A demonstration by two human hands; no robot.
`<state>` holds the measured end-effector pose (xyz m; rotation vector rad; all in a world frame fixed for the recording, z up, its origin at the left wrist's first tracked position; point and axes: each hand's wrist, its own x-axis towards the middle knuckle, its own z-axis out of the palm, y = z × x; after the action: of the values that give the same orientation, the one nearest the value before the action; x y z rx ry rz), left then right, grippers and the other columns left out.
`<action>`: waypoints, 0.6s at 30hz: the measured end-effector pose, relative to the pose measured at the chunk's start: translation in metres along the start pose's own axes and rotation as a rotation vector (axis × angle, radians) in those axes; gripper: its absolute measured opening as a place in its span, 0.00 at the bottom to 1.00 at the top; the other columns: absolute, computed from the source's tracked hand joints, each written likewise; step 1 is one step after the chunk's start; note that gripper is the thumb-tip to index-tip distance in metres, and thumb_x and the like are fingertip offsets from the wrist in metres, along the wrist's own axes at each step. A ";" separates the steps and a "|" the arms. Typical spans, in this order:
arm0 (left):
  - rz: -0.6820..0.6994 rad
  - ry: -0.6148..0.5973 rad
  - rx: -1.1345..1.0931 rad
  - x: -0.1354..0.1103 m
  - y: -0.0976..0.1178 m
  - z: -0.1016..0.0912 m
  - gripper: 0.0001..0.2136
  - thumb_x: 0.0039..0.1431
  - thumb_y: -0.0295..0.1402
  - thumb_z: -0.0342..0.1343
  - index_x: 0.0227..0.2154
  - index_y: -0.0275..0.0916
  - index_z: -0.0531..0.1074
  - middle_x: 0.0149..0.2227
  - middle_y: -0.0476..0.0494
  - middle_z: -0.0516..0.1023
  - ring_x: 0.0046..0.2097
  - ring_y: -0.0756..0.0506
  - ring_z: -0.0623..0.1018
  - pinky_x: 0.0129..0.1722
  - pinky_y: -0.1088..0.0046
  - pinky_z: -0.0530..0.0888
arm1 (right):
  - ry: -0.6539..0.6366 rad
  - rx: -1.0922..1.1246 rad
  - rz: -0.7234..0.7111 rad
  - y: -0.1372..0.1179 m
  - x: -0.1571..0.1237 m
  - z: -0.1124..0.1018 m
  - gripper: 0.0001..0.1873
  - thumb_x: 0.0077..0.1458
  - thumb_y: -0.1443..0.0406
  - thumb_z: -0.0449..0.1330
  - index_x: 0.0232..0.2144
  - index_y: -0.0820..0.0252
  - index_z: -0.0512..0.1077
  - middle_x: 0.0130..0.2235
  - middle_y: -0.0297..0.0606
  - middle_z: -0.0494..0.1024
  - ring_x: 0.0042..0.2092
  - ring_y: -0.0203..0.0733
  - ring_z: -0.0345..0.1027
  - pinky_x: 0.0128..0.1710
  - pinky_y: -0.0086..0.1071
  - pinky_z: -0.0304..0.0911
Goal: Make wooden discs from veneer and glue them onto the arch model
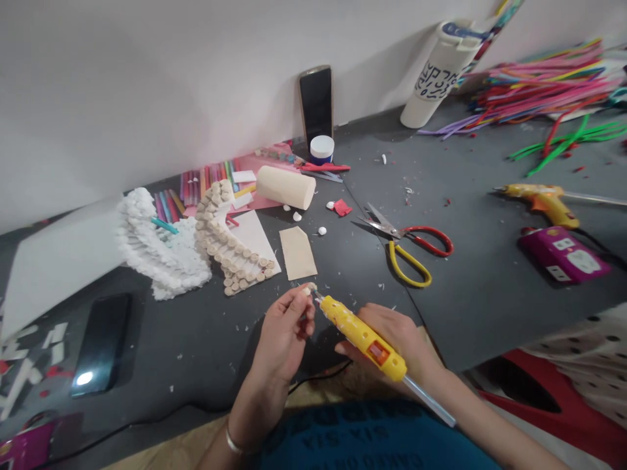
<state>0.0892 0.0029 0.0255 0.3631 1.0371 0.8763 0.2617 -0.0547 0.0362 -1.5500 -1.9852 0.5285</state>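
My right hand point(392, 333) grips a yellow hot glue gun point(360, 331) with a clear glue stick point(431, 401) coming out of its back. The nozzle points at a small cream piece point(308, 289), perhaps a paper roll, pinched between the thumb and fingers of my left hand point(287, 323). Nozzle and piece meet or nearly meet; I cannot tell which. Just beyond lies a beige card piece point(298, 253) with one pointed end. To the left, a curved shape covered in small beige rolls point(235, 251) rests partly on white card point(262, 236).
Scissors point(392, 228) lie open to the right, near a second glue gun point(539, 196) and a purple power socket box point(563, 253). A white fluffy curved piece point(157, 254), a cream cylinder point(284, 187) and a phone point(102, 343) are leftward. A tumbler point(438, 78) stands by the wall.
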 end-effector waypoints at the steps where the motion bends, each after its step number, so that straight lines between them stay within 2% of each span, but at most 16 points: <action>1: -0.003 0.001 -0.008 0.000 0.000 0.000 0.18 0.43 0.38 0.71 0.34 0.33 0.76 0.23 0.52 0.68 0.23 0.57 0.65 0.18 0.85 0.61 | -0.004 0.000 -0.006 0.000 0.000 0.000 0.25 0.60 0.50 0.55 0.19 0.58 0.59 0.19 0.30 0.63 0.22 0.32 0.57 0.22 0.27 0.49; 6: -0.013 0.036 -0.049 0.003 0.001 0.001 0.19 0.40 0.37 0.72 0.32 0.33 0.74 0.24 0.52 0.69 0.24 0.57 0.67 0.18 0.85 0.60 | 0.005 0.078 -0.038 0.003 -0.003 0.001 0.21 0.59 0.52 0.58 0.21 0.58 0.61 0.21 0.31 0.65 0.23 0.33 0.59 0.23 0.27 0.51; 10: -0.041 0.001 -0.068 0.003 0.002 0.002 0.16 0.42 0.36 0.71 0.31 0.33 0.73 0.26 0.52 0.68 0.24 0.57 0.66 0.17 0.85 0.60 | 0.030 0.174 -0.019 0.009 -0.006 0.004 0.16 0.56 0.56 0.63 0.26 0.58 0.64 0.27 0.34 0.69 0.28 0.36 0.62 0.28 0.29 0.57; 14: -0.068 0.002 -0.107 0.004 0.002 0.001 0.17 0.41 0.36 0.72 0.31 0.33 0.73 0.27 0.53 0.68 0.25 0.58 0.66 0.18 0.85 0.60 | 0.130 0.206 -0.102 0.011 -0.007 -0.005 0.13 0.55 0.59 0.65 0.34 0.59 0.66 0.31 0.37 0.71 0.31 0.38 0.63 0.31 0.31 0.60; 18: -0.112 0.030 -0.188 0.007 0.003 0.000 0.17 0.41 0.35 0.72 0.31 0.32 0.72 0.26 0.53 0.67 0.24 0.58 0.65 0.17 0.85 0.60 | 0.292 0.096 -0.146 0.015 -0.002 -0.023 0.12 0.56 0.60 0.65 0.37 0.59 0.66 0.34 0.38 0.72 0.34 0.40 0.65 0.33 0.33 0.61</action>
<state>0.0895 0.0098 0.0231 0.1329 0.9837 0.8719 0.2881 -0.0532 0.0447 -1.3281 -1.8039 0.3130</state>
